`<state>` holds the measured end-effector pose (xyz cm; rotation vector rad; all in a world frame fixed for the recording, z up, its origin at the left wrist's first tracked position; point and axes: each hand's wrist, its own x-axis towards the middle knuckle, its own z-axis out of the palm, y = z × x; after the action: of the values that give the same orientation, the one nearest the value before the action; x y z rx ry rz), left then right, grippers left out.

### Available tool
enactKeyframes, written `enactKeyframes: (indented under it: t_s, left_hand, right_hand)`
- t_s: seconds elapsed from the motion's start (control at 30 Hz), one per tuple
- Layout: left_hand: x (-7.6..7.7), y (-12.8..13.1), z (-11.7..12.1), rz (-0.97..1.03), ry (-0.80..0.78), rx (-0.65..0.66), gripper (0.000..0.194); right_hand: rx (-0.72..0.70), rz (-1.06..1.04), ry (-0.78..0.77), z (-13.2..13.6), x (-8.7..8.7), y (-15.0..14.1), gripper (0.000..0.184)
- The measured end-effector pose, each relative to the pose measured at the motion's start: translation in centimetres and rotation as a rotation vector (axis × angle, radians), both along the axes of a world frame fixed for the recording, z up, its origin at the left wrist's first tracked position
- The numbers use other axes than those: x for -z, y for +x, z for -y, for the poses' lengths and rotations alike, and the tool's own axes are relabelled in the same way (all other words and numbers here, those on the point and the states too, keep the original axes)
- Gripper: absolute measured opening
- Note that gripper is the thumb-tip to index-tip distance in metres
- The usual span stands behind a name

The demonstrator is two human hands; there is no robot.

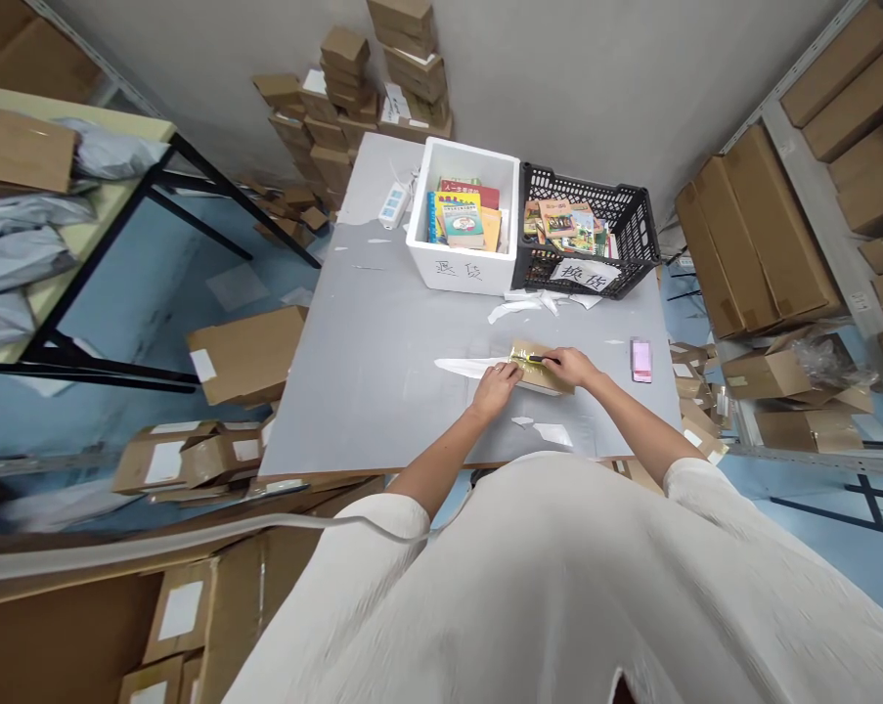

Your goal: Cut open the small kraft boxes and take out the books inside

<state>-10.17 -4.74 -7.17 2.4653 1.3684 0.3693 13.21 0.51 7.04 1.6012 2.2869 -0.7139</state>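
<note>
A small cardboard box (559, 381) with shiny tape lies on the grey table (368, 362), in front of me. My left hand (494, 389) grips the box at its left end. In my right hand (571, 366) is a box cutter (535, 359) with a dark handle and some yellow on it; it lies across the top of the box, and its blade is too small to make out. A torn white paper strip (466, 367) stretches left from the box. White scraps (552, 433) lie on its near side.
Behind the box stand a white foam bin (460, 277) and a black plastic crate (636, 274), both holding books. A phone (640, 360) lies at the right, a power strip (393, 205) at the back left. Cardboard boxes are stacked along the wall and on shelves.
</note>
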Motion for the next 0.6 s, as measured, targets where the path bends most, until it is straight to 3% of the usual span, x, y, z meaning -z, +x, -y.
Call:
enactKeyframes:
  t_s: [0.6]
  left_hand:
    - [-0.69,0.88,-0.16,-0.027,-0.013,0.016,0.046]
  right_hand:
    - [0.026,0.081,0.028,0.61,-0.25,-0.34,0.045]
